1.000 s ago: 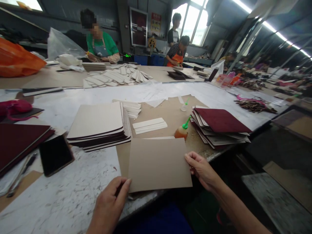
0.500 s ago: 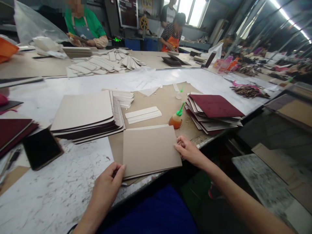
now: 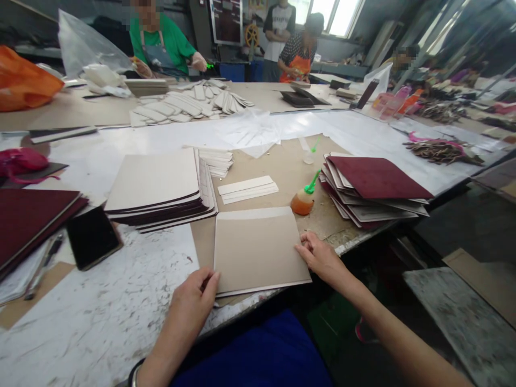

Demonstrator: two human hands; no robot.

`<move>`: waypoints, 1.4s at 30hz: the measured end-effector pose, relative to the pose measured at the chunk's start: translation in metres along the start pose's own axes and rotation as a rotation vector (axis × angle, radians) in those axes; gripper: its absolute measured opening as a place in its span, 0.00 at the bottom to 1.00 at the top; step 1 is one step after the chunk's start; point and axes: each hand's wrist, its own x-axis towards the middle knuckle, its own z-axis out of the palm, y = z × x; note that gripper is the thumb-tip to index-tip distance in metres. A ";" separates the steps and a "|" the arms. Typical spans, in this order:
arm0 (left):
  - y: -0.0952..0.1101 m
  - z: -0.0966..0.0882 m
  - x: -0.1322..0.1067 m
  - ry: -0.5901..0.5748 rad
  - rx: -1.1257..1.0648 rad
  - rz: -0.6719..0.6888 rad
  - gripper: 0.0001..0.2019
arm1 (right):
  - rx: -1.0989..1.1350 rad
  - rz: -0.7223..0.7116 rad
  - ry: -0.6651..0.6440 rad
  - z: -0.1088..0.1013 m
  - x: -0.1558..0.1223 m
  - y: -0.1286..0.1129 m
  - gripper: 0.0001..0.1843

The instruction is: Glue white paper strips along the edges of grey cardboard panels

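Note:
A tan cardboard sheet (image 3: 260, 250) lies at the front edge of the table, with a whiter sheet (image 3: 274, 213) showing under its top edge. My left hand (image 3: 195, 293) is closed on the cardboard's lower left edge, thumb on top. At its right edge, my right hand (image 3: 316, 255) pinches the cardboard, fingers curled. Just behind the sheet stand a glue bottle (image 3: 302, 201) with amber liquid and a green nozzle, and some pale strips (image 3: 248, 189). To the left is a thick stack of white-faced panels (image 3: 155, 180); a pile of maroon panels (image 3: 381, 177) sits to the right.
A black phone (image 3: 92, 236), a pen (image 3: 44, 266) and maroon folders (image 3: 36, 223) lie at left. Across the table are pale cut pieces (image 3: 189, 102) and an orange bag (image 3: 24, 80). Co-workers stand beyond. A lower grey surface (image 3: 459, 306) is at right.
My view has swung slightly left. The cardboard sits lower over the whiter sheet, whose top strip shows more. Both hands keep their hold. The co-worker in green has stretched out an arm.

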 end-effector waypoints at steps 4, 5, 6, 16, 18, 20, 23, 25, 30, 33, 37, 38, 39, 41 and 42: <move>0.001 0.002 0.001 -0.015 0.015 0.028 0.13 | -0.051 -0.045 0.025 0.003 0.001 0.004 0.08; 0.000 0.002 0.001 -0.018 0.022 0.034 0.13 | -0.052 -0.048 0.030 0.004 0.001 0.005 0.08; 0.000 0.002 0.001 -0.021 0.028 0.042 0.13 | -0.050 -0.046 0.035 0.004 0.001 0.006 0.09; -0.001 0.001 0.005 -0.093 0.074 0.025 0.10 | -0.105 -0.041 0.082 0.005 0.001 0.005 0.10; -0.001 0.001 0.006 -0.097 0.093 0.034 0.10 | -0.118 -0.043 0.092 0.006 0.002 0.006 0.10; 0.000 0.001 0.006 -0.100 0.107 0.041 0.10 | -0.127 -0.055 0.100 0.006 0.002 0.008 0.11; -0.001 0.000 0.007 -0.108 0.108 0.040 0.09 | -0.150 -0.080 0.102 0.007 0.002 0.009 0.11; -0.001 -0.002 0.008 -0.121 0.107 0.033 0.09 | -0.174 -0.101 0.113 0.006 0.001 0.009 0.10; -0.001 -0.007 0.013 -0.161 0.103 0.025 0.09 | -0.222 -0.133 0.124 0.007 -0.001 0.009 0.11; -0.001 -0.010 0.014 -0.178 0.096 0.032 0.09 | -0.242 -0.147 0.141 0.008 -0.001 0.009 0.12; 0.000 -0.012 0.012 -0.180 0.089 0.046 0.09 | -0.250 -0.158 0.146 0.008 0.000 0.008 0.12; 0.000 -0.012 0.011 -0.178 0.091 0.048 0.09 | -0.246 -0.155 0.141 0.008 0.000 0.009 0.12; 0.000 -0.012 0.011 -0.177 0.093 0.050 0.09 | -0.241 -0.151 0.135 0.008 -0.001 0.010 0.11; -0.001 -0.011 0.012 -0.172 0.100 0.051 0.10 | -0.229 -0.143 0.129 0.009 -0.001 0.011 0.11; -0.001 -0.010 0.012 -0.171 0.105 0.050 0.10 | -0.226 -0.141 0.129 0.010 -0.001 0.012 0.11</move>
